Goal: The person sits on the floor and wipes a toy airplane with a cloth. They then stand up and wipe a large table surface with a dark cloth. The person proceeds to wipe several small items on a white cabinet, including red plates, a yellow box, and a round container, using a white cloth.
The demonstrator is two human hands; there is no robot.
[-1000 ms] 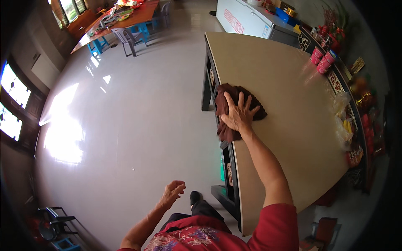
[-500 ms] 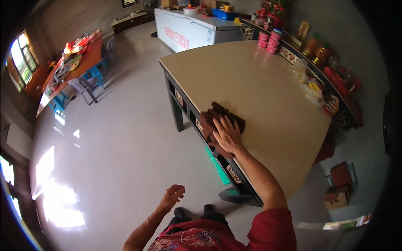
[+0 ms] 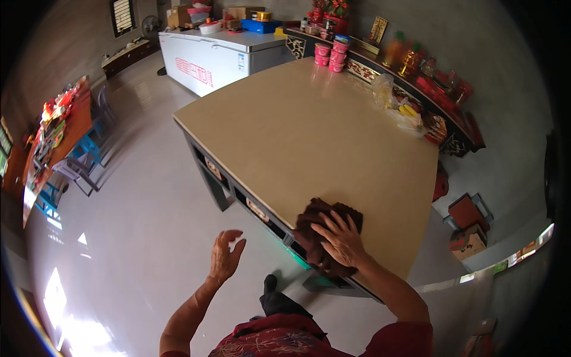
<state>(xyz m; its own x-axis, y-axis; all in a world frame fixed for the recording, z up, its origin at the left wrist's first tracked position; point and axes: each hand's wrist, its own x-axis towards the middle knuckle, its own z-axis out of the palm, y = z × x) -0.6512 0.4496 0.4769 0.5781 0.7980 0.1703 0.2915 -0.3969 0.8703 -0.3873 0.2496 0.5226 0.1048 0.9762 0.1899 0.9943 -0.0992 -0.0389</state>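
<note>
Brown cloth: slid toward tabletop's 5 o'clock corner, hiding some edge
Right hand: flat atop it, splayed wide
Left hand: half-curled, thumb apart
Floor: loads of room toward 9

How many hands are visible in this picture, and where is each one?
2: the left hand, in the air beside the table; the right hand, spread on the brown cloth at the table's edge. None seems hidden.

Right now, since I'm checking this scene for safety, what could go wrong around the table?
The brown cloth under the right hand overhangs the near edge of the table, so it might slip off. The stacked pink tubs at the far side could topple if the table were jolted.
</note>
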